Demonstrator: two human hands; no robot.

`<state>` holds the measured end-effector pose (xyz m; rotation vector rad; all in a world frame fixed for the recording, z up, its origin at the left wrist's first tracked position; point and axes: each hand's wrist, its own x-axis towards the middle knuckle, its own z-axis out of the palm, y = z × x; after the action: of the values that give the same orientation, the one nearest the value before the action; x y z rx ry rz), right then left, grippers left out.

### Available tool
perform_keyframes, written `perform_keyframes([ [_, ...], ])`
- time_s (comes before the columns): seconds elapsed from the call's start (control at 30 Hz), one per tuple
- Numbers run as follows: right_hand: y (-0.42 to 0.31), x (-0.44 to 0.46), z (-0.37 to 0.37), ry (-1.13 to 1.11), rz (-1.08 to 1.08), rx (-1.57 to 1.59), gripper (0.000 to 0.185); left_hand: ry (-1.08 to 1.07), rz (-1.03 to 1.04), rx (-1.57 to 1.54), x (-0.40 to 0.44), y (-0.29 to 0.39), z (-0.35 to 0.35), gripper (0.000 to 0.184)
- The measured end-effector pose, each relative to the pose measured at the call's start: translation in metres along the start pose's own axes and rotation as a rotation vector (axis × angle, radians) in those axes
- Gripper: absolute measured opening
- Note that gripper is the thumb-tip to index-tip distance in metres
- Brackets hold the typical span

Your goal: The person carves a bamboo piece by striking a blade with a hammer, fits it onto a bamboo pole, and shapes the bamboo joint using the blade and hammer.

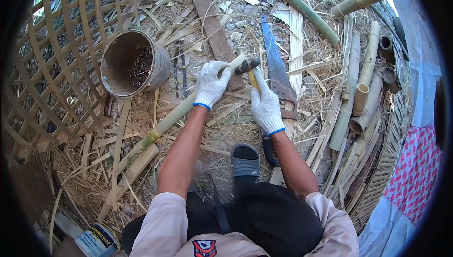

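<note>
My left hand [212,83], in a white knitted glove with a blue cuff, is closed round a green bamboo pole [166,124] near its pale upper end. Whether its fingertips also pinch something small is too fine to make out. In my right hand [266,106], gloved the same way, is a hammer [247,65] with a dark head and a yellow handle. The hammer head is close to the pole's end, beside my left fingertips. Beneath that end lies a rough brown plank [211,23]. A handsaw [277,68] with a blue blade and wooden handle rests just right of my right hand.
A bucket [163,68] with nails inside lies tilted at the left, by a woven bamboo lattice [71,35]. Cut bamboo tubes [365,80] are piled at the right. Shavings and stones cover the ground. A paint can [96,243] stands at lower left.
</note>
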<state>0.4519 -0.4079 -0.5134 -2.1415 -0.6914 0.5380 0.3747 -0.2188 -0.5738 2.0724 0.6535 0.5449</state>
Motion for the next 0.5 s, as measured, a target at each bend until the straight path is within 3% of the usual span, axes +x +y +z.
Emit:
perform_keyframes([
  [0.07,0.005,0.0,0.001,0.008,-0.002,0.0,0.066,0.098,0.033,0.042,0.0,-0.003,0.007,0.016],
  [0.13,0.006,-0.001,0.003,0.045,-0.12,-0.004,0.067,0.061,-0.019,0.046,-0.001,0.001,0.005,0.015],
  [0.27,0.007,-0.007,0.005,0.071,-0.137,-0.021,0.067,0.037,-0.109,0.059,0.0,0.009,-0.007,0.019],
  [0.37,0.008,-0.016,0.01,0.098,-0.136,0.056,0.066,-0.103,-0.256,0.112,0.01,0.017,-0.019,0.03],
  [0.5,0.007,-0.019,0.017,0.194,-0.205,0.07,0.065,-0.117,-0.114,0.3,0.016,0.03,-0.026,0.027],
])
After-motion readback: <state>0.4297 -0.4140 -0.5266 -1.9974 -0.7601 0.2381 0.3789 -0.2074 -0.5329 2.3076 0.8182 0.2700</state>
